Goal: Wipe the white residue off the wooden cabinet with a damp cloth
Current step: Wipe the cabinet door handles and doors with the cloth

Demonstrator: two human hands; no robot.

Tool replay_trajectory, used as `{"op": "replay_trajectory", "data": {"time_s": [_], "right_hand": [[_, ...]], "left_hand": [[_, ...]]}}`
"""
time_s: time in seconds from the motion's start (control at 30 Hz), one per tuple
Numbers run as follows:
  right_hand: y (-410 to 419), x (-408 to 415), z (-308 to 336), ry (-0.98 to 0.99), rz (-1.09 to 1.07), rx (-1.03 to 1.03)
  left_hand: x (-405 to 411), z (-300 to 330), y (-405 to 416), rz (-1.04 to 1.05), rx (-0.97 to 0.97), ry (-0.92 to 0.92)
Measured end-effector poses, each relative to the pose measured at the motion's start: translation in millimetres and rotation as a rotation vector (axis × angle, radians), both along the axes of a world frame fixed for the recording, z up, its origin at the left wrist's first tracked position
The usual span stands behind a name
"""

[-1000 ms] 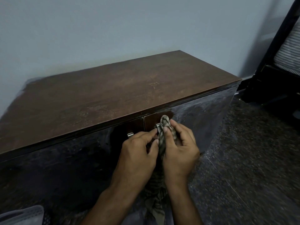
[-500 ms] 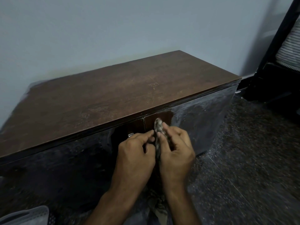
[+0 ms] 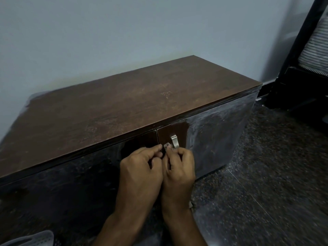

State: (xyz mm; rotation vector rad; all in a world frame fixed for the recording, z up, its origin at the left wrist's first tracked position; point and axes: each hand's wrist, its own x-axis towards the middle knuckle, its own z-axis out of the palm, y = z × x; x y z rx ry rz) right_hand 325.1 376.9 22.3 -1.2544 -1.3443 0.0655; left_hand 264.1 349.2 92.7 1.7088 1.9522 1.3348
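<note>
Mostly hidden, cloth [image 3: 166, 145] peeks between left hand [image 3: 142, 167] and right hand [image 3: 179, 167].

Dim flat indoor light, soft shadows, wide-angle bending at edges, blurred corners

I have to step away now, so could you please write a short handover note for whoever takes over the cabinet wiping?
Left hand and right hand both pinch the cloth, bunched at the door seam by the metal handle.
Done: a small patch around the handle shows clean brown wood.
Left: white residue still hazes the rest of the right door of the cabinet. The left door is too dark to judge.
</note>
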Motion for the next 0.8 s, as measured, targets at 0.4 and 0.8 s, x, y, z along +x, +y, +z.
{"op": "replay_trajectory", "data": {"time_s": [0.4,0.8], "right_hand": [[3.3,2.8,2.0,-0.087,-0.047,0.038],[17.2,25.8,45.8,0.644,-0.027,0.025]], "left_hand": [[-0.6,2.2,-0.2,-0.014,0.085,0.042],[-0.6,-0.8,0.7,-0.04,0.044,-0.019]]}}
